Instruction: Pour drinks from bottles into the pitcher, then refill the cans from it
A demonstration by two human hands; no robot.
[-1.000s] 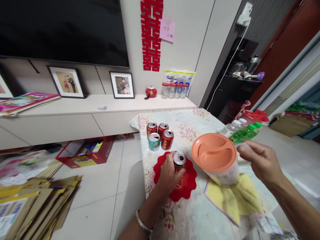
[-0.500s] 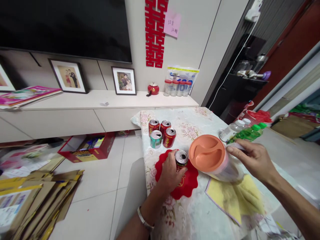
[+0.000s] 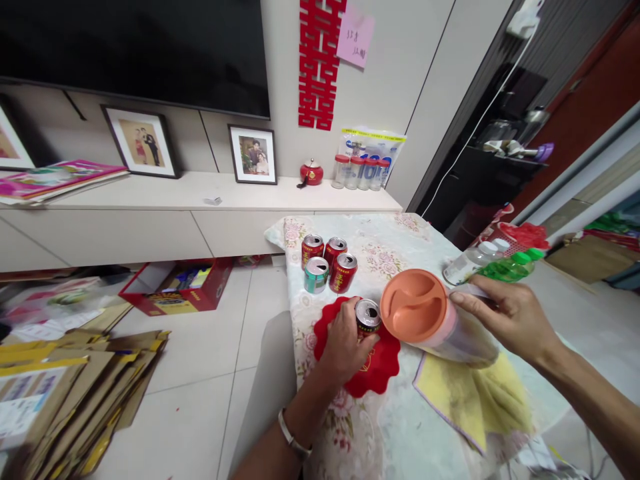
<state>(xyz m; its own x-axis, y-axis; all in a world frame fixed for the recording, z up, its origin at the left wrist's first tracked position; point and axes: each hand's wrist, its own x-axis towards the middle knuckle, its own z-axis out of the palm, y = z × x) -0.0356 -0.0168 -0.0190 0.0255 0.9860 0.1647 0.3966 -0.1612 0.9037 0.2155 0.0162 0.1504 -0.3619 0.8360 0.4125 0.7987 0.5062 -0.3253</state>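
Observation:
My left hand point(image 3: 346, 341) is wrapped round an opened drink can point(image 3: 369, 315) that stands on a red scalloped mat point(image 3: 379, 377). In my right hand point(image 3: 510, 313) is the handle of a clear pitcher point(image 3: 457, 337) with an orange lid point(image 3: 415, 305). The pitcher tilts toward the can, its lid edge close beside the can's top. Whether liquid is flowing I cannot tell. Behind the mat stand several opened cans, among them a red can point(image 3: 344, 275) and a teal can point(image 3: 317, 276). A yellow cloth point(image 3: 475, 400) lies beneath the pitcher.
Clear and green plastic bottles point(image 3: 507, 265) lie at the table's right edge. A white cabinet point(image 3: 240, 227) with framed photos and lidded glass jars point(image 3: 357, 172) runs along the wall. Flattened cardboard point(image 3: 115, 393) and a red box point(image 3: 185, 293) lie on the floor at left.
The view has shifted slightly. The pitcher is tipped a little further toward the can, its base swung to the right. Both hands keep their holds.

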